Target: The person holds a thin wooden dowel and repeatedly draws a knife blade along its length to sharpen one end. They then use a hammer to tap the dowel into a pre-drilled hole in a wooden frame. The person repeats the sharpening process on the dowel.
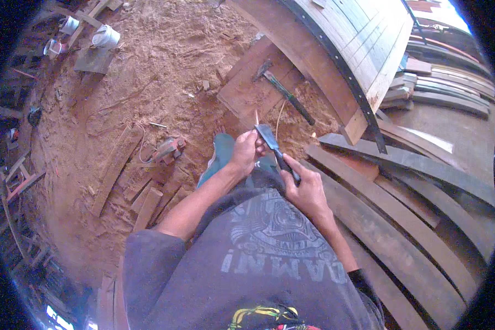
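Note:
My right hand [305, 184] is wrapped round the dark handle of a wide-bladed chisel [266, 135], whose grey blade points away from me. Close to that blade, my left hand [246, 151] pinches a thin wooden stick [257, 116]; its light tip sticks up past my fingers. Blade and stick lie side by side, and I cannot tell whether they touch. Beyond my hands, a hammer [287, 95] with a green and black handle lies across a reddish wooden board [242, 82]. A thin pale cord or strip [279, 118] curves beside it.
A planked wooden hull [335, 49] with a dark edge strip rises at the far right. Long curved planks [401, 231] lie at my right. On the sawdust-covered ground at left are an orange power tool [173, 147] and wood offcuts [147, 206]. White buckets [105, 37] stand far left.

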### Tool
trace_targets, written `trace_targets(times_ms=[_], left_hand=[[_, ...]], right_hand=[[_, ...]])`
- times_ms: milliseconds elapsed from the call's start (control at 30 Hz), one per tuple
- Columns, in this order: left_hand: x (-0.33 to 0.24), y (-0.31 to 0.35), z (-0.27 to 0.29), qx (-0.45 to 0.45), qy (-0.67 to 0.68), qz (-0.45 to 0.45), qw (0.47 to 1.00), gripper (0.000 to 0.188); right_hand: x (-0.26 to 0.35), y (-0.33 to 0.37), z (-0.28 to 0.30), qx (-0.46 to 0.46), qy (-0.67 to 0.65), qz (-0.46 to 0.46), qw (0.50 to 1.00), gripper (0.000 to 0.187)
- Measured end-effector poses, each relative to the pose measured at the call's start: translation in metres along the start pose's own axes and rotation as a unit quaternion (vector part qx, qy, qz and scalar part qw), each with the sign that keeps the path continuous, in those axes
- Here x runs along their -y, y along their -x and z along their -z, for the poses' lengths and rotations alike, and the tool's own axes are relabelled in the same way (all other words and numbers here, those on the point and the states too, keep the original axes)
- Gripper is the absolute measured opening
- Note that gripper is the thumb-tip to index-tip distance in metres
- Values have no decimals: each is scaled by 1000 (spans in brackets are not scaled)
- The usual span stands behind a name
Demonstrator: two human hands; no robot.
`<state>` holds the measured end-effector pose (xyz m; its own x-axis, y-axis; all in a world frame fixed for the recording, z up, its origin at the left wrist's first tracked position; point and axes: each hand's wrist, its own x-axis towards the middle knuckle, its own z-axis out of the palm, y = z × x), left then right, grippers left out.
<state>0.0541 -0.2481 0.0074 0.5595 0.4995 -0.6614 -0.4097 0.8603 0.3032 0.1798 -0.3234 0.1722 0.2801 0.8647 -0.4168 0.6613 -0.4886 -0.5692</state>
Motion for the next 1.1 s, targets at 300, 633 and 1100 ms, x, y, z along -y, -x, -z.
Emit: trace_targets(times_ms=[300, 633, 1100], left_hand=[[7, -8, 12, 36, 50, 7, 998, 21], [4, -5, 6, 12, 72, -7, 997, 29], [3, -11, 4, 4, -67, -61, 996, 33]], right_hand=[[2, 6, 4, 22, 1, -39, 999, 43], [14, 4, -13, -1, 54, -25, 998, 45], [22, -34, -34, -31, 93, -25, 995, 42]])
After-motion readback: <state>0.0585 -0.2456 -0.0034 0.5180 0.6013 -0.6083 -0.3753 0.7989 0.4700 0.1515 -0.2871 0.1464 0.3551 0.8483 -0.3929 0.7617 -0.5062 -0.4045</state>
